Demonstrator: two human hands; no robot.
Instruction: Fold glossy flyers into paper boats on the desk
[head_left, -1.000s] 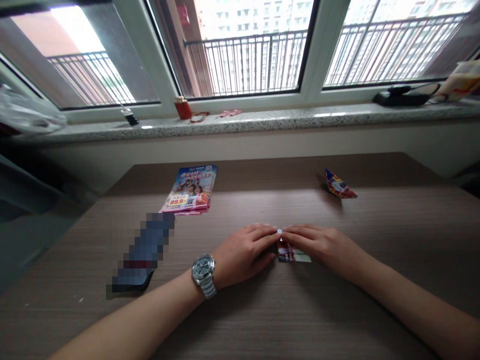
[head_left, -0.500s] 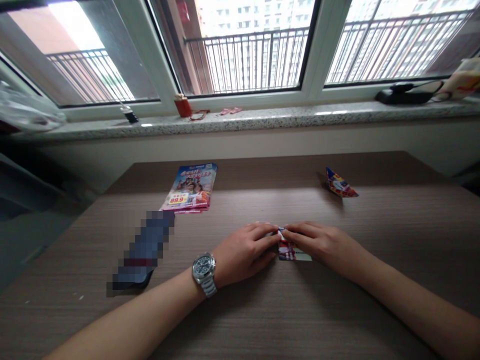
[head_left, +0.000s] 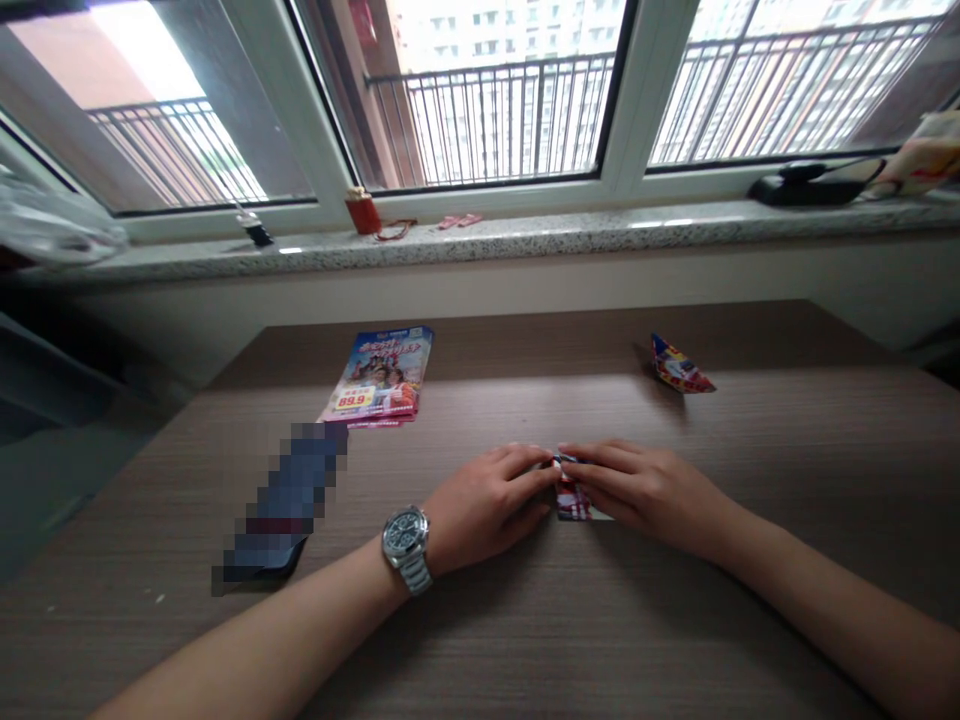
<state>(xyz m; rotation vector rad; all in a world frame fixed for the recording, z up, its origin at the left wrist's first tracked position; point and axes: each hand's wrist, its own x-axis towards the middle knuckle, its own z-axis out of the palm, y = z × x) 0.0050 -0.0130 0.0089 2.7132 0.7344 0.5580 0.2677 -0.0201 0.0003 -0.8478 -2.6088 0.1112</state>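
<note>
A small folded piece of printed paper (head_left: 573,503) lies on the brown table (head_left: 480,640), partly covered by my fingers. My left hand (head_left: 491,505), with a metal watch (head_left: 406,535) on its wrist, touches the paper's left edge with its fingertips; its fingers are bent and close together. From the right, my right hand (head_left: 645,487) lies over the paper's upper and right part, fingers fairly straight and pressing down flat. Farther back on the right stands a folded paper shape (head_left: 679,367) in the same bright colours.
A stack of printed flyers (head_left: 384,375) lies at the back left, with a pixelated dark phone-like object (head_left: 289,505) in front of it. On the stone windowsill (head_left: 525,232) are a red lighter-like item (head_left: 364,212) and a black power strip (head_left: 810,188).
My right hand has shifted slightly left and covers more of the small paper. My left hand stays nearly still at its left edge.
</note>
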